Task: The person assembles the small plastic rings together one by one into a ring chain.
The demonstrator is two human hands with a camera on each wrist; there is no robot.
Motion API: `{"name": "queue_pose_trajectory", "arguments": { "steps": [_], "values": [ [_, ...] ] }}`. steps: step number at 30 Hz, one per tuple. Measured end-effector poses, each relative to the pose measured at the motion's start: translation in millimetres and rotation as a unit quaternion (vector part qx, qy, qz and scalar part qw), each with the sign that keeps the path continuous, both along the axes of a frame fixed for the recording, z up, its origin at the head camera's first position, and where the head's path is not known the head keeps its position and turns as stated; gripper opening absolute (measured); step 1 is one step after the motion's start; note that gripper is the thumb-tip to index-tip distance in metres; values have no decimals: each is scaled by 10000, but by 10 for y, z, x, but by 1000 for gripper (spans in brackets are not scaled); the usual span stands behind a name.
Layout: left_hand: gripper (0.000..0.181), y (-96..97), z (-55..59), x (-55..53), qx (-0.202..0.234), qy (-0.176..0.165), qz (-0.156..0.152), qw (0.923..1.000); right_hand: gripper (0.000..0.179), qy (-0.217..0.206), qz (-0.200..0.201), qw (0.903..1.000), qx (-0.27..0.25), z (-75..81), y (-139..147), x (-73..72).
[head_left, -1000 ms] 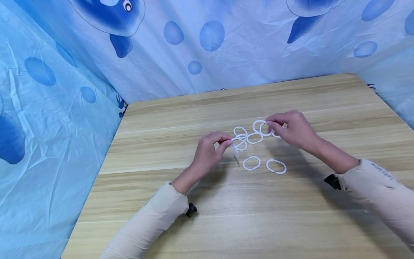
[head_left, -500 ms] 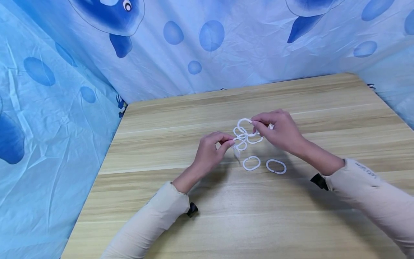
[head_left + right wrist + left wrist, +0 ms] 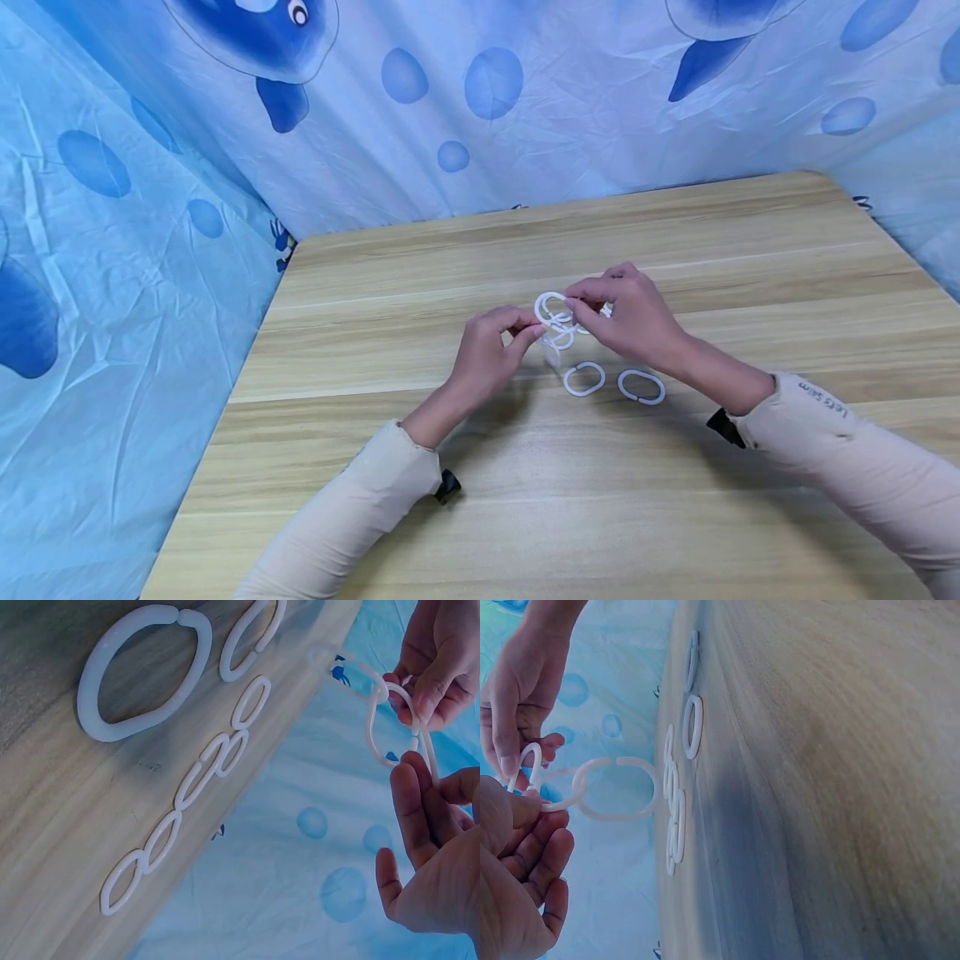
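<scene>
My left hand (image 3: 487,354) pinches a white plastic chain link between thumb and fingertips. From that link (image 3: 559,805) hangs a second, interlocked oval link (image 3: 619,818), held over the table. My right hand (image 3: 630,312) pinches another white link (image 3: 537,310) and holds it right at the left fingertips. In the left wrist view this right-hand link (image 3: 531,748) overlaps the left hand's link, and fingers hide part of both. Two loose links, a left one (image 3: 602,377) and a right one (image 3: 663,392), lie on the table in front of the hands.
More white links (image 3: 178,812) lie in a row on the wood-grain table (image 3: 525,500), partly behind my hands in the head view. A blue curtain (image 3: 360,150) with whale and bubble prints hangs along the back and left of the table.
My right hand has moved left with its link, from the right of the table links to the left fingertips. The left hand stays nearly still, pinching its link.
</scene>
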State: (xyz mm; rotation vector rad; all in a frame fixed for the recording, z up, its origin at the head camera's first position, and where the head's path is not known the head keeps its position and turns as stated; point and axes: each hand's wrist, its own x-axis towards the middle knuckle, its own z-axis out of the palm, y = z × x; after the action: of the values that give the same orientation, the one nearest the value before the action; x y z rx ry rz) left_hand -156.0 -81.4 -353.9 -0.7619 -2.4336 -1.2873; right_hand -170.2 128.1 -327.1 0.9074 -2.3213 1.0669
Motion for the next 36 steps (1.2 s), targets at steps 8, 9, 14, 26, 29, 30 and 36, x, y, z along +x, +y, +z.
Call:
{"name": "queue_pose_trajectory", "arguments": {
  "steps": [8,9,14,26,29,30,36],
  "values": [
    [7,-2,-8,0,89,5,-70,9999,9,515,-163,9985,23,-7,-24,-19],
    [7,-2,-7,1,92,10,-80,9999,9,568,-176,9982,41,-9,-30,-18],
    [6,0,1,9,95,34,-75,9999,9,1082,-121,9938,228,-11,-69,-2],
    [6,-18,22,6,143,81,230,9996,8,778,18,9931,881,-29,-102,13],
    [7,-27,22,3,194,123,330,9992,8,494,13,9947,906,-30,-90,2],
    [7,-30,23,2,199,143,354,9991,8,426,18,9949,912,-32,-87,-1],
    [7,-36,26,3,280,211,372,9987,8,182,82,9959,878,-29,-77,-12]
  ]
}}
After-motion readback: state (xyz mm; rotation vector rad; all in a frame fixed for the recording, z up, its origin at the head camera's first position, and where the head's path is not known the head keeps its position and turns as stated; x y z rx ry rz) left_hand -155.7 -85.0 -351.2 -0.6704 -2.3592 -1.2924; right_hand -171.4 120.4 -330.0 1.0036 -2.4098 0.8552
